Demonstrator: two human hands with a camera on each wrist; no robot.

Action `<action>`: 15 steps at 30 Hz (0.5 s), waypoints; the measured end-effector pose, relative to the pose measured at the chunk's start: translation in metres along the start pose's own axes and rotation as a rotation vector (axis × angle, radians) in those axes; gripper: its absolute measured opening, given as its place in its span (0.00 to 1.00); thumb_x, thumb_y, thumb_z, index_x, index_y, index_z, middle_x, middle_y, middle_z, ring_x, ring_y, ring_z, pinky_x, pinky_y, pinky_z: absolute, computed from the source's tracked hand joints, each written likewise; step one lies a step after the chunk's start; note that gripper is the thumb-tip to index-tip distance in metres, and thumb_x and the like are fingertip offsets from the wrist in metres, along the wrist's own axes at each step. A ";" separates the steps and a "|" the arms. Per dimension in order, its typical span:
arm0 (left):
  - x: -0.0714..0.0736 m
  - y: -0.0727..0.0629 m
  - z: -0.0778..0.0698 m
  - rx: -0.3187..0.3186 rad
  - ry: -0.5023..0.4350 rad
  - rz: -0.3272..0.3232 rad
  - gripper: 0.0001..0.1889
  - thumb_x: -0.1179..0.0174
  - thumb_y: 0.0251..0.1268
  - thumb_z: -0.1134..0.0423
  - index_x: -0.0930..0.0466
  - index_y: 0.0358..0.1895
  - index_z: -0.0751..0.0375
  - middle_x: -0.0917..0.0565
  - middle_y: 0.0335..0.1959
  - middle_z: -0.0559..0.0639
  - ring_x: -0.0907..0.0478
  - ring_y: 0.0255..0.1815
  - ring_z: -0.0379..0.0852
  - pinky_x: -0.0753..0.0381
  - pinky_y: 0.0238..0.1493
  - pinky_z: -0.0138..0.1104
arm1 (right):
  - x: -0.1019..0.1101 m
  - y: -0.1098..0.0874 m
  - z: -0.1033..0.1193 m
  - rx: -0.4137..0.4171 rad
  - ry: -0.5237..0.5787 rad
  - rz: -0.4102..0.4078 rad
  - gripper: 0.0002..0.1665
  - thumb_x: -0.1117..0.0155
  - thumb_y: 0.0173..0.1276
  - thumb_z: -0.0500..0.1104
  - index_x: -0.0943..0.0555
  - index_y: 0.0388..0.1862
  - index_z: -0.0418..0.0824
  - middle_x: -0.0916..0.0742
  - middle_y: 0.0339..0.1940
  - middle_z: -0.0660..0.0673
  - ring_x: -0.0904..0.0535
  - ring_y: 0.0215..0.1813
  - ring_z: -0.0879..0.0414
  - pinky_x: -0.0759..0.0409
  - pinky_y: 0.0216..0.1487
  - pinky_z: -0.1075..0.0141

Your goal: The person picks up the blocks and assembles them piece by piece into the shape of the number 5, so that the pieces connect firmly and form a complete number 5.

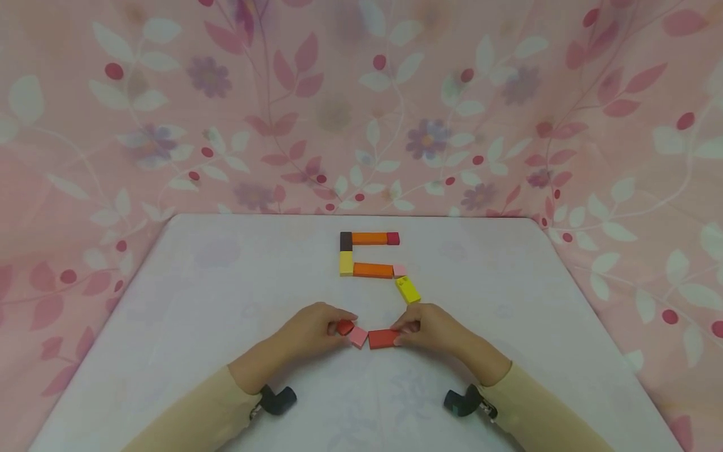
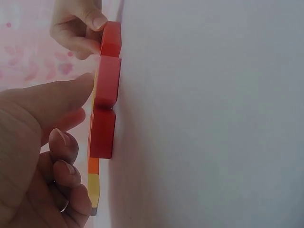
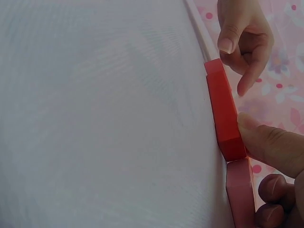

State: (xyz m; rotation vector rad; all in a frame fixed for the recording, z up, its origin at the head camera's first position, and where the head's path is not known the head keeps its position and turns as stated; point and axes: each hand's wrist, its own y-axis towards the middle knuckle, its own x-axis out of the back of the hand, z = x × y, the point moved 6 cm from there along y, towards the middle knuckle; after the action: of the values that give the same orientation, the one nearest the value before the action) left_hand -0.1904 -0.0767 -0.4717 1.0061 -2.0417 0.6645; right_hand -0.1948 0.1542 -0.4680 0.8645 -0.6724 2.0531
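Note:
My left hand [image 1: 316,328] is beside a small red block [image 1: 345,327] and a pink block [image 1: 358,337]. In the left wrist view its thumb [image 2: 78,88] stands slightly apart from the blocks, the other fingers loosely bent. My right hand [image 1: 432,326] pinches the right end of a longer red block [image 1: 382,339] lying on the table. The right wrist view has the right thumb [image 3: 256,130] against that red block, with another pink block [image 3: 240,190] touching its near end. The right index finger's contact is hidden there.
Behind the hands lies a line of blocks: dark brown [image 1: 346,241], orange [image 1: 369,238], crimson [image 1: 393,238], pale yellow [image 1: 346,263], a second orange [image 1: 373,270], small pink [image 1: 399,270] and tilted bright yellow [image 1: 408,289]. The white table [image 1: 226,276] meets a floral cloth [image 1: 339,113] behind.

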 end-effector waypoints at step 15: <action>-0.007 0.002 -0.010 -0.049 0.054 -0.026 0.14 0.30 0.62 0.52 0.11 0.51 0.44 0.27 0.21 0.35 0.31 0.31 0.38 0.30 0.31 0.32 | 0.000 0.000 -0.001 0.005 -0.011 -0.009 0.13 0.22 0.59 0.52 0.09 0.44 0.56 0.22 0.25 0.59 0.26 0.32 0.60 0.27 0.32 0.67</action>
State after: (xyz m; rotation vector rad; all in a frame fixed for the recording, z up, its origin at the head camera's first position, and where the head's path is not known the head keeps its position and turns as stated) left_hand -0.1853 -0.0658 -0.4715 0.9753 -1.9852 0.6188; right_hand -0.1950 0.1547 -0.4691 0.8806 -0.6687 2.0444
